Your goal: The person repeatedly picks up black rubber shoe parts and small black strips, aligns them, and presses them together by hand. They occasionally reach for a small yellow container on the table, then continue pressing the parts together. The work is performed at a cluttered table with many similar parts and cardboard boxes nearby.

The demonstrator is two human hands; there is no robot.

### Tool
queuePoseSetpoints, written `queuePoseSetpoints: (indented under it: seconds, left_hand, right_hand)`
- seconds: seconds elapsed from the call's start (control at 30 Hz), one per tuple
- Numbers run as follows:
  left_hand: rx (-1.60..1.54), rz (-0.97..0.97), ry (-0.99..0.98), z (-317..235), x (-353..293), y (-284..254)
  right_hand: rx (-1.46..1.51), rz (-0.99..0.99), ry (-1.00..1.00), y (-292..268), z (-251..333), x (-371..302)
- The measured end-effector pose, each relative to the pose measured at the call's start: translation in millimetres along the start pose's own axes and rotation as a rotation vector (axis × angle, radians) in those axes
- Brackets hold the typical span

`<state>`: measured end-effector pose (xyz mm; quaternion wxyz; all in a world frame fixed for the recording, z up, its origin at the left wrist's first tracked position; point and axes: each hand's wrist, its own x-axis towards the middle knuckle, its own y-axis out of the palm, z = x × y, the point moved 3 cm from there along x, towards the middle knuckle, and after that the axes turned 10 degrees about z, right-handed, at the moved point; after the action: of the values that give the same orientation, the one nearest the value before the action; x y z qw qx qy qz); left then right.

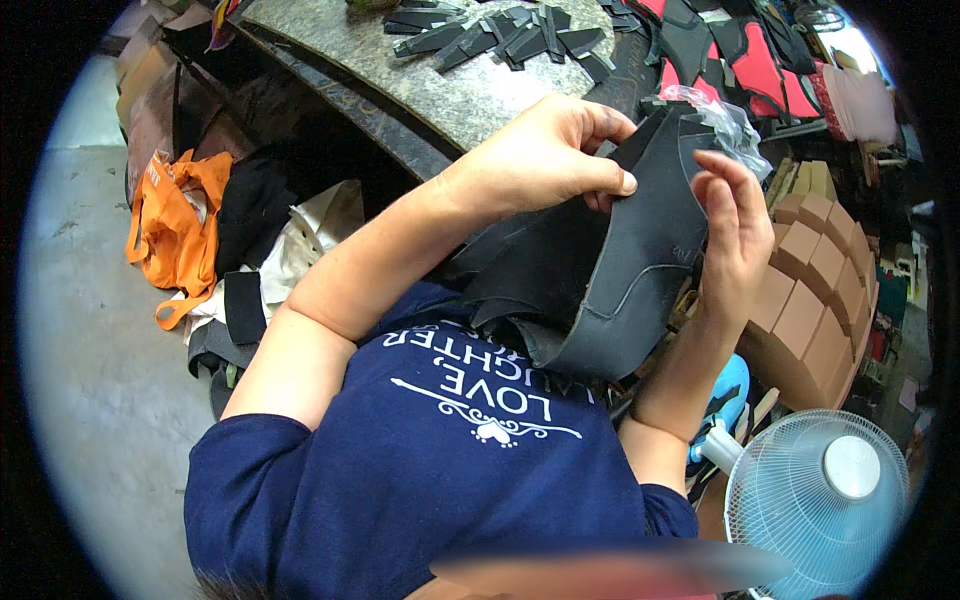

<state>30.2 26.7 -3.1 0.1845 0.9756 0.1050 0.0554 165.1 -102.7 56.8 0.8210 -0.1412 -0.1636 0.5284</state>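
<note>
The black sheet (650,240) stands on edge in front of the person's chest, between the two hands, with its upper end close to the table's edge and its lower part bowed outward near the shirt (430,480). The left hand (560,150) pinches its near upper edge between thumb and fingers; the right hand (738,235) is half curled at the far edge, and whether its fingertips touch the sheet or stop just short, I cannot tell. More dark pieces (530,260) hang behind the sheet, so the pinch is best kept to one layer, with the thumb flat so the edge does not crease. The right hand would do well to support the far edge lightly, letting the bend stay smooth and the pale curved line (635,285) stay in sight. Beyond the hands, the speckled grey table (470,105) carries a loose heap of dark strips (510,38), with red and black pieces (765,70) further right and a clear plastic bag (735,130) just behind the sheet. Brown blocks (815,280) are stacked to the right, above a round fan (815,500); to the left, an orange bag (180,220) lies among cloths near the bare grey floor (90,300).
</note>
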Motion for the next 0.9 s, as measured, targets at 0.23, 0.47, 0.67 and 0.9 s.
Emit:
queuePoseSetpoints:
  seconds: [0.23, 0.47, 0.67, 0.9]
  left_hand:
    - [0.013, 0.052, -0.031, -2.4, -3.9, 13.0]
    - [0.093, 0.079, -0.066, -1.1, -1.6, 22.5]
    - [0.080, 0.023, -0.058, 0.2, -0.8, 34.2]
    - [0.144, 0.002, -0.079, -0.3, -1.4, 38.2]
  right_hand:
    - [0.012, 0.103, -0.008, 4.9, -2.6, 11.7]
    - [0.226, 0.141, 0.070, -4.9, -5.3, 1.2]
    - [0.266, 0.098, 0.060, -6.2, -12.5, -12.1]
    - [0.060, -0.057, -0.127, -7.2, -5.7, -18.7]
